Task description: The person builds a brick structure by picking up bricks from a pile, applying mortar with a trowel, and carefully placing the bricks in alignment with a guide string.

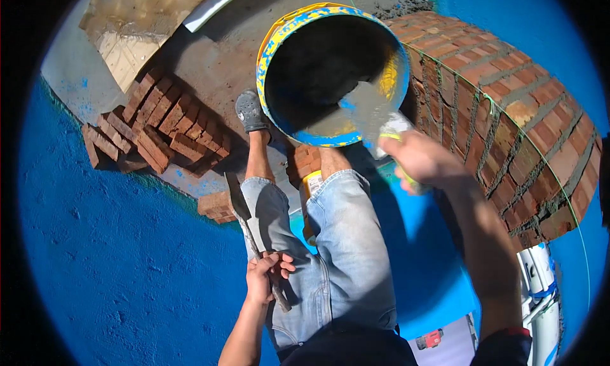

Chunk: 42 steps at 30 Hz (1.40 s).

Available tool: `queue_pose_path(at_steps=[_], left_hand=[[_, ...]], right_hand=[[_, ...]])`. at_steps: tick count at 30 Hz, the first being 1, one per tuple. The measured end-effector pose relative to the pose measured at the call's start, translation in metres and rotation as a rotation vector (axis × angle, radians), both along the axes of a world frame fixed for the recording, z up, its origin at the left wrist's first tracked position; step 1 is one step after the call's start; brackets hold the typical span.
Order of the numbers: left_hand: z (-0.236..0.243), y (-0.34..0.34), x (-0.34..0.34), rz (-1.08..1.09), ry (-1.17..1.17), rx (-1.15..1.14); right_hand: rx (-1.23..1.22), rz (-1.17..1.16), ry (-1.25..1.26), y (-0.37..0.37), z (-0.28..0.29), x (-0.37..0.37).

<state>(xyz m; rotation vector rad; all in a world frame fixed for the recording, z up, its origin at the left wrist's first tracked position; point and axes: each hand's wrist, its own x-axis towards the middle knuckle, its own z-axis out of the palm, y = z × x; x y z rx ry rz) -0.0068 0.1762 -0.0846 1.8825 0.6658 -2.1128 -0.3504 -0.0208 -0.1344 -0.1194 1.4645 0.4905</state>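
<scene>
My right hand (422,157) grips the yellow-green handle of a trowel (375,108). Its grey, mortar-smeared blade is blurred and lies over the near right rim of a large bucket (269,105), splashed blue and yellow. Deep shadow hides most of the bucket's inside; grey mortar shows on its near inner wall. Low over my thigh, my left hand (262,278) is closed round a long, thin, dark tool (253,242) with a stick-like handle. That tool's far end reaches beside my knee, and its exact kind is unclear.
Right of the bucket curves a brick wall (495,124) with grey mortar joints and a green string line along it. Loose bricks (171,115) are piled at the left, with a single brick (216,206) nearer me. White pipes (540,277) lie at the lower right.
</scene>
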Motion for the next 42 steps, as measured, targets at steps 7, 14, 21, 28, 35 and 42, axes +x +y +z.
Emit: queue_pose_path(at_steps=[7,14,21,28,35,42], left_hand=[[0.001,-0.005,-0.015,-0.066,-0.02,0.01],[0.001,0.002,-0.008,-0.099,-0.03,0.005],[-0.001,0.009,-0.006,-0.077,-0.014,0.004],[0.0,0.015,-0.007,-0.048,0.005,-0.01],[-0.001,0.012,-0.006,-0.05,-0.017,0.02],[0.001,0.008,-0.001,-0.035,-0.011,0.002]], right_hand=[[0.262,-0.354,-0.285,0.032,0.002,-0.006],[0.07,-0.648,-0.222,0.01,0.052,-0.001],[0.087,-0.117,-0.071,0.022,0.003,-0.023],[0.11,-0.806,-0.307,0.046,-0.008,0.052],[-0.251,-0.458,-0.193,0.022,-0.055,0.047],[-0.584,1.029,0.412,-0.013,-0.078,0.004]])
